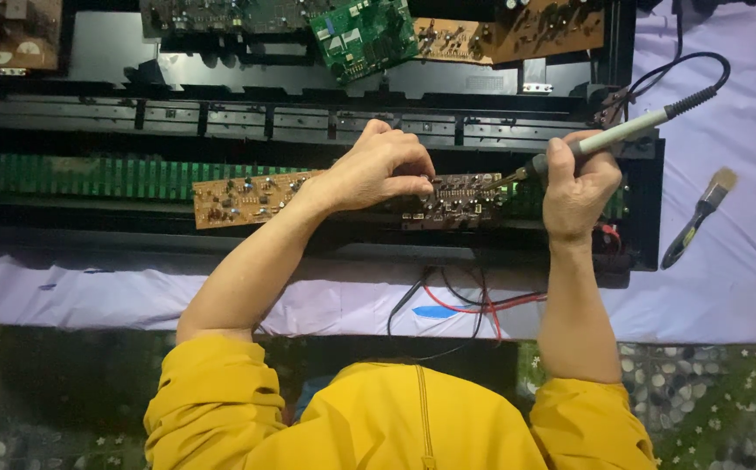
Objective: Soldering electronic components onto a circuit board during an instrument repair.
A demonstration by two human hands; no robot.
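A long brown circuit board (343, 198) lies across the middle of an opened black electronics chassis (308, 117), and everything else is placed from that board. Its left half shows bare brown laminate with small components; its right half is dark and densely packed with parts.

The left hand (376, 170) rests on the board's middle, fingers curled down and pinched on something small at the board's upper edge; what they pinch is too small to tell. The right hand (576, 187) is just off the board's right end, clenched around the pale grey handle of a soldering iron (608, 137). The iron's metal tip slants down to the left and meets the board's upper right corner. Its black cord loops up and away from the board to the right.

Behind the board, inside the chassis, a green strip (99, 174) of ribbed contacts runs off to the left. In front of the board, black and red wires (473, 305) spill out of the chassis onto a lilac cloth (726, 278). Well to the right of the board, on that cloth, lies a small paintbrush (698, 218) with a dark handle. Far above the board, a green circuit board (363, 36) and more brown boards (517, 35) lie at the chassis's back edge. Both arms come from yellow sleeves (221, 400).
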